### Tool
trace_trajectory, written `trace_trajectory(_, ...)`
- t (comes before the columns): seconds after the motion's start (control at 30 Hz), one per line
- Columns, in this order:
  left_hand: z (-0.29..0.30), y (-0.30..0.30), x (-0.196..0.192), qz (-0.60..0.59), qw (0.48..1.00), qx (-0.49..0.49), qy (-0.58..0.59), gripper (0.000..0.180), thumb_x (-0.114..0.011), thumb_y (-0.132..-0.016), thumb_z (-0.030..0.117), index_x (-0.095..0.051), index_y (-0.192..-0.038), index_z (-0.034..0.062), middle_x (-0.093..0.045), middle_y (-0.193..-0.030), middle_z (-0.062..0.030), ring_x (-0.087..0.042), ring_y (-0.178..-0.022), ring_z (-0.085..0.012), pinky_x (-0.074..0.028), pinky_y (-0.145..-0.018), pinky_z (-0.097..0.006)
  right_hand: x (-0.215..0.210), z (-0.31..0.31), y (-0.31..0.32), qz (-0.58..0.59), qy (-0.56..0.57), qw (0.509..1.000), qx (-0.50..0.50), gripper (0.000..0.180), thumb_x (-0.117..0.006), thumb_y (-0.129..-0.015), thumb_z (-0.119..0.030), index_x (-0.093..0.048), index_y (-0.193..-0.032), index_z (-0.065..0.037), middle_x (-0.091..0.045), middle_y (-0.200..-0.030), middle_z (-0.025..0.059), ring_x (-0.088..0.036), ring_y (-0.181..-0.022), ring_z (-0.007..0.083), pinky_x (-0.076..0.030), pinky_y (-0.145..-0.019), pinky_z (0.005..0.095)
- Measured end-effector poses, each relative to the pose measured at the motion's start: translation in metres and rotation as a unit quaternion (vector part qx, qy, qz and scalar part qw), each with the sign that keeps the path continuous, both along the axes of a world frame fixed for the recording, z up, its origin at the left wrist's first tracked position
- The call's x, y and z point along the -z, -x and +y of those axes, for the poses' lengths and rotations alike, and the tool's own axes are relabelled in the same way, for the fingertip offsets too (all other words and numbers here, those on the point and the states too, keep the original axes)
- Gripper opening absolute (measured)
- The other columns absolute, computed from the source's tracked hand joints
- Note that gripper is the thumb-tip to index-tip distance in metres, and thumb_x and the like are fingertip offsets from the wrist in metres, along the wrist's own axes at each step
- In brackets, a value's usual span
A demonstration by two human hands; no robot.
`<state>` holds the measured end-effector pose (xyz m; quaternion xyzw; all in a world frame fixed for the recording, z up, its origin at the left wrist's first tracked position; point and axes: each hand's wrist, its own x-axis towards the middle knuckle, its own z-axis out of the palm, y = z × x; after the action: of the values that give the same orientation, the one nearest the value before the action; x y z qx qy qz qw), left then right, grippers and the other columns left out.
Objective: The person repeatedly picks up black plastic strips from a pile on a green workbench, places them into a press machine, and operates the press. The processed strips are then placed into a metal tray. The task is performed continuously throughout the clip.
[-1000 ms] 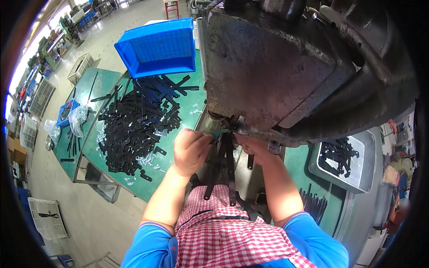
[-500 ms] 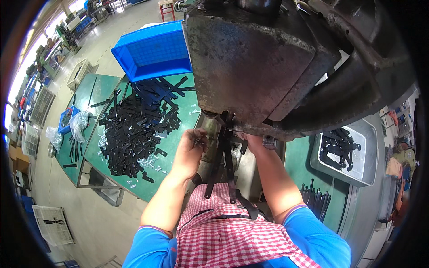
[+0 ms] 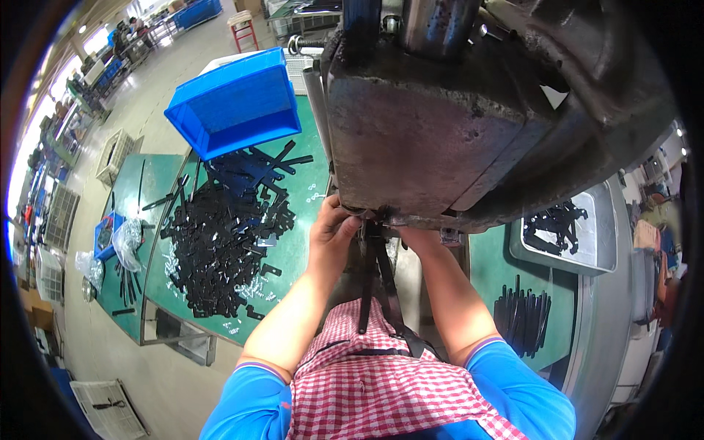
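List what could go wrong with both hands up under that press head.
Left hand and right hand sit right under the heavy machine head, holding long black strips; a stroke could crush fingers. The head hides the right hand's fingers, so placement is hard to check. The strips hang toward the lap and could slip.

This is a factory floor. A heavy, grimy press machine looms over a green tabletop heaped with black metal strips, with a blue plastic bin at its far end. A metal tray of more black parts sits to the right. Far left, rows of workbenches and crates stretch across the bare concrete floor.
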<state>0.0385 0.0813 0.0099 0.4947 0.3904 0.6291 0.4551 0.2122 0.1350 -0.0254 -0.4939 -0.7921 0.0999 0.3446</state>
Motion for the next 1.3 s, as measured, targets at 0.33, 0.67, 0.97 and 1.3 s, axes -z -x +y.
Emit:
trace_trajectory(0.33, 0.023, -0.006, 0.034, 0.100, 0.992, 0.014, -0.072, 0.013, -0.063, -0.082, 0.007, -0.064, -0.093, 0.0017, -0.055, -0.108, -0.0077, -0.052, -0.100, -0.0192, -0.039, -0.087, -0.029, -0.028, -0.006, 0.008, 0.065, 0.200, 0.976, 0.051, 0.047, -0.054, -0.086, -0.030, -0.045, -0.124, -0.005, -0.045, -0.128, 0.0157, -0.042, -0.119, 0.0300, -0.035, -0.097, 0.0398)
trace_trajectory(0.67, 0.018, -0.004, 0.015, 0.313, 0.929, -0.067, -0.184, 0.024, -0.069, -0.069, 0.009, -0.064, -0.091, 0.0062, -0.056, -0.106, -0.0116, -0.049, -0.095, -0.0294, -0.031, -0.090, -0.040, -0.039, -0.011, 0.006, 0.021, 0.193, 0.981, 0.026, 0.038, -0.048, -0.089, -0.029, -0.049, -0.118, -0.004, -0.051, -0.120, 0.0155, -0.047, -0.111, 0.0307, -0.039, -0.090, 0.0392)
trace_trajectory(0.97, -0.047, -0.005, 0.035, -0.138, 0.899, 0.309, 0.277, 0.036, -0.057, -0.086, 0.009, -0.047, -0.119, -0.0003, -0.056, -0.106, -0.0059, -0.052, -0.091, -0.0135, -0.043, -0.079, -0.027, -0.041, -0.009, 0.008, -0.003, 0.140, 0.990, 0.029, 0.046, -0.049, -0.086, -0.035, -0.048, -0.121, -0.006, -0.046, -0.128, 0.0154, -0.041, -0.119, 0.0309, -0.031, -0.100, 0.0410)
trace_trajectory(1.3, -0.050, -0.016, 0.017, -0.106, 0.900, 0.295, 0.302, 0.017, -0.066, -0.081, 0.008, -0.053, -0.091, 0.0023, -0.057, -0.077, -0.0018, -0.054, -0.064, -0.0099, -0.046, -0.060, -0.025, -0.019, 0.000, 0.000, -0.060, -0.027, 0.997, 0.049, 0.034, -0.053, -0.086, -0.029, -0.053, -0.114, -0.010, -0.054, -0.117, 0.0096, -0.050, -0.105, 0.0265, -0.041, -0.087, 0.0401)
